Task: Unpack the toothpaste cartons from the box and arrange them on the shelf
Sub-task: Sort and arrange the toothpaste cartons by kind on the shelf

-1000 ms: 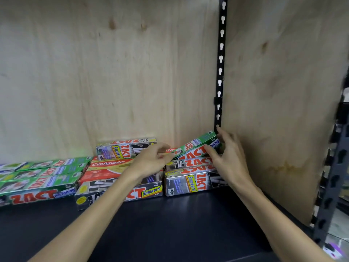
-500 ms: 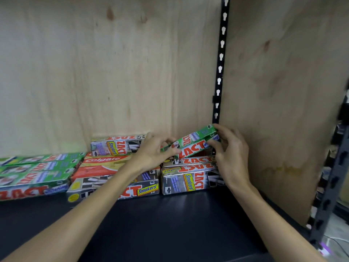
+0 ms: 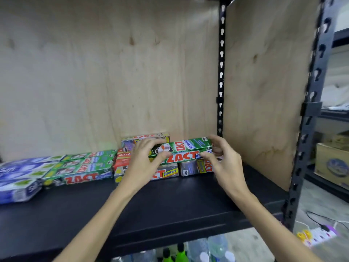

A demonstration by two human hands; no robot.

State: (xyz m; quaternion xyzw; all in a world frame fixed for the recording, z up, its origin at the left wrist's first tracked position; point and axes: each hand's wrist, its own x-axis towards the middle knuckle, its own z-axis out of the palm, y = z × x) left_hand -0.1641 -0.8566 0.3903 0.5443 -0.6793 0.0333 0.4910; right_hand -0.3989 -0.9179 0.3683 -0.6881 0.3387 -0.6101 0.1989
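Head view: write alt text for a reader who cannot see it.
Both hands, left hand and right hand, grip a green toothpaste carton by its ends above stacked cartons on a black shelf backed by plywood.

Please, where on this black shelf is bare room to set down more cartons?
The front of the black shelf is bare, and so is its right end beside the plywood side panel. The back is crowded: blue cartons, green ZACT cartons, silver Smokers cartons.
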